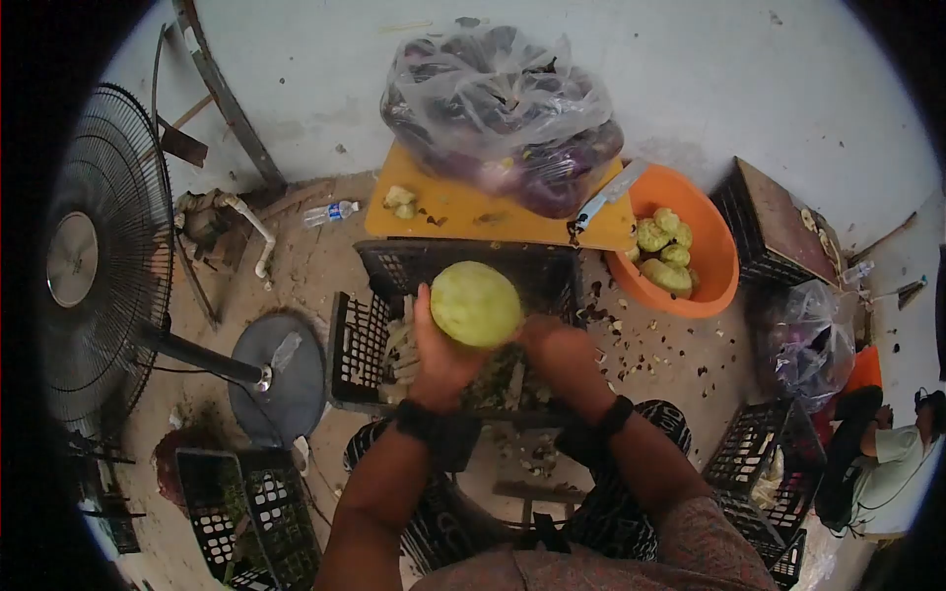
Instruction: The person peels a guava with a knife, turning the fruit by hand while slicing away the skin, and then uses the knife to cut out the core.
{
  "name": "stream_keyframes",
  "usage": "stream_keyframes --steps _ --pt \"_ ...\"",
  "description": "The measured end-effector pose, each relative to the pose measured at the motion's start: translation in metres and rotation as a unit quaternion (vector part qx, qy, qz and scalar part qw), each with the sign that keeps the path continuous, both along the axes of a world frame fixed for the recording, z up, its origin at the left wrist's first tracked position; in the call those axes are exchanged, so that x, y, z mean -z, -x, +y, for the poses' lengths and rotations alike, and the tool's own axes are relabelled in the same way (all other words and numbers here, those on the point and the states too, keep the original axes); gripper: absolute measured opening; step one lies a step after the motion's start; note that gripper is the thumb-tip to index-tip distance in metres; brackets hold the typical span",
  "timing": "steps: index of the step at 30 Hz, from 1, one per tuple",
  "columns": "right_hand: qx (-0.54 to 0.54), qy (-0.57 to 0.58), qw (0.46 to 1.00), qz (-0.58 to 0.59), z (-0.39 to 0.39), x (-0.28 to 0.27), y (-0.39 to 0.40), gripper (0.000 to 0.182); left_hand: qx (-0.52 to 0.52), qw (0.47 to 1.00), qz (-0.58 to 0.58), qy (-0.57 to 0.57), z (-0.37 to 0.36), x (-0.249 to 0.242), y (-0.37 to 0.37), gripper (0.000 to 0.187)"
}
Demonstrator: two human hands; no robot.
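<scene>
A large round yellow-green fruit or vegetable (476, 303) is held up over a black crate (473, 254). My left hand (442, 360) grips it from below and the left, thumb along its side. Close to its lower right side is my right hand (562, 357), blurred, its fingers curled; what they hold, if anything, is too smeared to make out. Peelings lie in the crate beneath both hands. Beyond the crate, a yellow board (483, 225) bears pale pieces (400, 201), a knife (611, 197) and a clear plastic bag of purple produce (503, 118).
An orange basin (724, 246) with several peeled pieces stands right of the board. A fan (74, 258) is at the left, a bottle (331, 214) behind it. Crates (251, 512) stand lower left and right (754, 448). Another person (897, 463) sits at the far right.
</scene>
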State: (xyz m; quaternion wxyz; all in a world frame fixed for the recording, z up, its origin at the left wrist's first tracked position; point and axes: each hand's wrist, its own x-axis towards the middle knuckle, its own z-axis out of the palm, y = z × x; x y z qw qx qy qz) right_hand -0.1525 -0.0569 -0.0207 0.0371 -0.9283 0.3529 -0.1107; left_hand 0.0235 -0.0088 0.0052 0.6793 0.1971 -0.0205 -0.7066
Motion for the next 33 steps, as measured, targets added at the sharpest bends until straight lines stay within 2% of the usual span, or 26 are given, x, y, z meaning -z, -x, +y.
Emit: stream_keyframes --steps 4,6,10,13,19,22,24,25,26,27,29,31,33 --pt "0.059 -0.019 0.998 -0.034 0.011 -0.011 -0.007 0.017 -0.007 1.0 0.008 0.012 -0.001 0.003 0.001 0.078" --pt "-0.007 0.038 0.997 -0.064 0.01 -0.007 -0.004 0.016 -0.015 1.0 0.008 0.006 -0.001 0.001 0.001 0.078" --pt "0.019 0.034 0.999 -0.012 0.012 0.005 -0.006 0.013 -0.041 0.999 0.011 0.009 0.0 -0.008 0.0 0.077" --pt "-0.011 0.056 0.998 -0.003 0.012 0.007 -0.001 0.009 -0.069 0.997 0.022 0.001 -0.003 -0.004 -0.004 0.076" --pt "0.045 -0.039 0.998 -0.037 0.017 -0.027 0.014 0.013 -0.162 0.986 -0.026 -0.007 -0.007 0.002 -0.027 0.075" --pt "0.042 -0.095 0.992 -0.068 0.014 -0.04 0.024 0.024 -0.209 0.976 -0.053 -0.016 -0.005 0.003 -0.037 0.074" --pt "0.105 -0.139 0.973 -0.155 0.011 -0.042 0.027 0.024 -0.231 0.971 -0.057 -0.025 -0.005 -0.001 -0.037 0.073" --pt "0.102 -0.139 0.973 -0.154 0.011 -0.044 0.026 0.024 -0.24 0.969 -0.057 -0.035 -0.005 -0.007 -0.033 0.072" --pt "0.107 -0.13 0.964 -0.204 0.012 -0.049 0.025 0.019 -0.247 0.966 -0.057 -0.045 -0.005 -0.011 -0.031 0.071" --pt "0.113 -0.12 0.953 -0.253 0.013 -0.052 0.024 0.015 -0.248 0.966 -0.057 -0.045 -0.005 -0.009 -0.03 0.071" --pt "0.08 -0.139 0.957 -0.242 0.017 -0.053 0.022 0.014 -0.159 0.985 -0.065 -0.002 -0.005 0.0 -0.026 0.068" --pt "0.05 -0.157 0.959 -0.232 0.02 -0.052 0.018 0.014 -0.142 0.988 -0.067 0.002 -0.01 0.011 -0.019 0.066" --pt "-0.026 -0.067 0.962 -0.263 0.025 -0.05 0.011 0.023 -0.102 0.994 -0.04 -0.012 -0.014 0.022 -0.013 0.065"
